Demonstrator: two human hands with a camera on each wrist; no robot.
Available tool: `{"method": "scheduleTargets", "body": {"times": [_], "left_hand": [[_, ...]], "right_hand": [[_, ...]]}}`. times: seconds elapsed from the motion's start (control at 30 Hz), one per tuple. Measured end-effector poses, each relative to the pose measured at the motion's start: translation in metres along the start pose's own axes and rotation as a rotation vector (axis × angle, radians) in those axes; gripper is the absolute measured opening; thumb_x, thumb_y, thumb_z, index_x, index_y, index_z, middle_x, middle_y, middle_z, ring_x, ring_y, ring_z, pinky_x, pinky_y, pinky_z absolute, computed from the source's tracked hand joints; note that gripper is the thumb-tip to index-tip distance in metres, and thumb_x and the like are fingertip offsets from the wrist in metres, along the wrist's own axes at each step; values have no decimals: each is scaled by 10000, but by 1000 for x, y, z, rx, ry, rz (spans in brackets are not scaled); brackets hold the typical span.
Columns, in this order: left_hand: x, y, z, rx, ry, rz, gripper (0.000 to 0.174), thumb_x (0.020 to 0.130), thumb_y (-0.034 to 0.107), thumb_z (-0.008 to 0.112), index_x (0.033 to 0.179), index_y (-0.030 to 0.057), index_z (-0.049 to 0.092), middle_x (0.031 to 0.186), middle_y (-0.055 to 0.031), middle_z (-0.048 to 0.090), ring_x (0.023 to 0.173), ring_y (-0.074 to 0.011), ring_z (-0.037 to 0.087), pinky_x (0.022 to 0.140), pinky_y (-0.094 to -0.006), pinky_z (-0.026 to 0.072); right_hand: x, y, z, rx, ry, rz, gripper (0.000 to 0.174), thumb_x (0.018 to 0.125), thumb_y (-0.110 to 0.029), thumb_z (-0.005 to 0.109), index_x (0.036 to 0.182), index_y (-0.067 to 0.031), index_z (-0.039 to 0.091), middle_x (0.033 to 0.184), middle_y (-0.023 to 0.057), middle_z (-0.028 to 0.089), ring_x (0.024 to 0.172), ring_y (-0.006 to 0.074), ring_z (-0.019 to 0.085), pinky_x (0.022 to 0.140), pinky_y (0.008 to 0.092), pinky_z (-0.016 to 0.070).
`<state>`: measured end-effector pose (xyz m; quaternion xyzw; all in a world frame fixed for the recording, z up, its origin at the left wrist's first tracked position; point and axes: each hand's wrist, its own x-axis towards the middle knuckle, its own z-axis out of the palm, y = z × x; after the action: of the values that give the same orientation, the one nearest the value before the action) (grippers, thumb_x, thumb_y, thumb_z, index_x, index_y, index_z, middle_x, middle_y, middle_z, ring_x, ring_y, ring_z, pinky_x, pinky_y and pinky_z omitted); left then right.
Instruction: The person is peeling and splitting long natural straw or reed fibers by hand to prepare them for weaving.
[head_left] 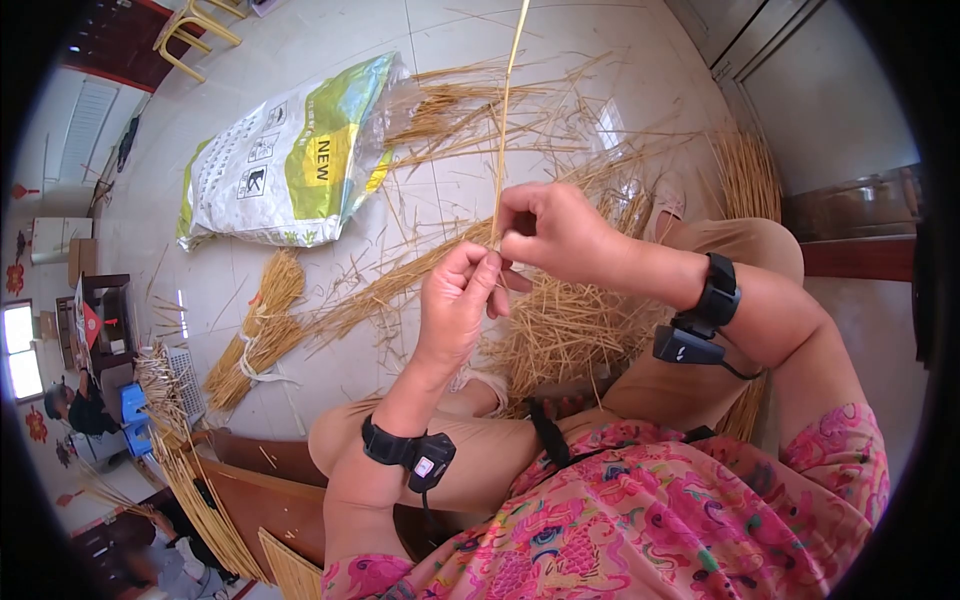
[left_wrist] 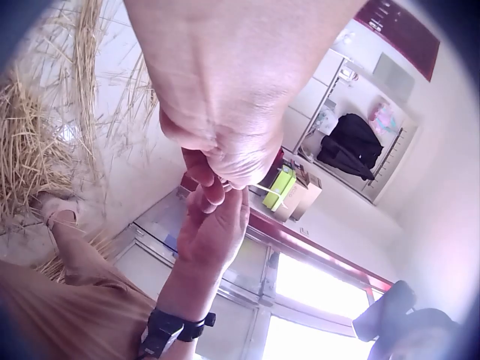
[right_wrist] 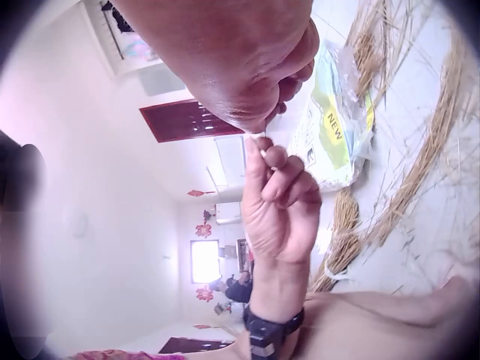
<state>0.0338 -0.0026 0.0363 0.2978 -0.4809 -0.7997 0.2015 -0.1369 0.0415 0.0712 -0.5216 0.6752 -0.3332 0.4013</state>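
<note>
A long, thin straw stalk (head_left: 503, 120) rises from between my two hands toward the top of the head view. My left hand (head_left: 455, 300) pinches its lower end between thumb and fingers. Right beside it, my right hand (head_left: 565, 228) grips the same stalk with curled fingers, thumb close to the left fingertips. In the right wrist view the left hand (right_wrist: 281, 206) has its thumb against the curled index finger. The left wrist view shows the right hand (left_wrist: 214, 232) meeting the left at the fingertips, the stalk mostly hidden there.
Loose straw (head_left: 575, 325) is heaped on the tiled floor near my feet. A tied straw bundle (head_left: 258, 325) lies at the left, below a white and green sack (head_left: 285, 155). More straw (head_left: 745, 175) stands against the cabinet at right. People sit far left.
</note>
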Motion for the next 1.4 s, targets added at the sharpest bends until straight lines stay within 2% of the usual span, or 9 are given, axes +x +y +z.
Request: {"method": "scheduleTargets", "body": {"times": [0.1, 0.2, 0.3, 0.4, 0.53, 0.73, 0.87, 1.1, 1.4], "left_hand": [[1, 1, -1, -3, 46, 33, 156, 943, 188, 506, 892, 49, 557, 749, -110, 661, 508, -43, 495, 459, -167, 358], [2, 1, -2, 48, 80, 44, 158, 939, 191, 513, 875, 54, 560, 742, -112, 661, 501, -44, 492, 453, -168, 351], [1, -2, -1, 140, 75, 41, 153, 939, 180, 510, 873, 52, 562, 746, -111, 663, 515, -44, 497, 478, -173, 366], [-1, -7, 3, 249, 25, 19, 160, 938, 172, 509, 891, 31, 568, 766, -105, 666, 566, -48, 522, 527, -181, 398], [5, -26, 2, 461, -3, 58, 200, 944, 178, 497, 991, -8, 551, 854, -101, 664, 695, -75, 570, 638, -207, 450], [10, -4, 2, 255, -9, 173, 234, 946, 158, 486, 1109, -10, 498, 973, -105, 634, 872, -112, 571, 744, -262, 455], [8, 8, 8, 151, 25, 152, 219, 958, 166, 463, 1072, -13, 516, 835, -54, 611, 752, -100, 562, 710, -241, 453], [9, 0, -1, 98, 99, 152, 125, 950, 140, 482, 952, 23, 529, 732, -13, 566, 666, -60, 509, 616, -199, 419], [8, 0, 5, 152, 88, 130, 102, 954, 134, 470, 925, 45, 512, 691, -4, 541, 563, -16, 397, 501, -165, 321]], "right_hand": [[7, 10, -11, -517, -204, 21, 221, 787, -189, 583, 707, 17, 593, 678, 154, 617, 567, 266, 596, 584, 346, 490], [12, 13, -30, -703, -569, 230, 280, 837, -252, 522, 775, 3, 621, 760, 200, 632, 633, 376, 584, 609, 414, 491], [32, 15, -45, -72, -103, 208, 319, 924, -286, 491, 906, 8, 612, 669, 102, 591, 641, 158, 579, 568, 317, 462], [43, 7, -63, 484, 181, 157, 285, 921, -277, 532, 914, -5, 618, 684, 17, 572, 627, 60, 524, 533, 234, 427], [45, 15, -67, 528, 166, 95, 230, 918, -236, 555, 891, -18, 625, 753, -6, 602, 627, 44, 516, 532, 187, 411], [17, 2, -23, 498, -123, 109, 216, 917, -203, 557, 937, -6, 644, 763, 7, 625, 639, 46, 529, 555, 189, 436], [11, 13, -1, 671, -280, 10, 230, 916, -201, 560, 1004, -9, 652, 758, 4, 625, 645, 47, 528, 603, 211, 453], [4, 5, 4, 600, -75, 87, 179, 905, -178, 575, 969, -20, 630, 728, -25, 582, 653, 32, 507, 557, 186, 406], [0, 8, 7, 661, -35, 97, 98, 819, -82, 595, 816, 16, 599, 724, 21, 601, 655, 59, 533, 587, 212, 443]]}}
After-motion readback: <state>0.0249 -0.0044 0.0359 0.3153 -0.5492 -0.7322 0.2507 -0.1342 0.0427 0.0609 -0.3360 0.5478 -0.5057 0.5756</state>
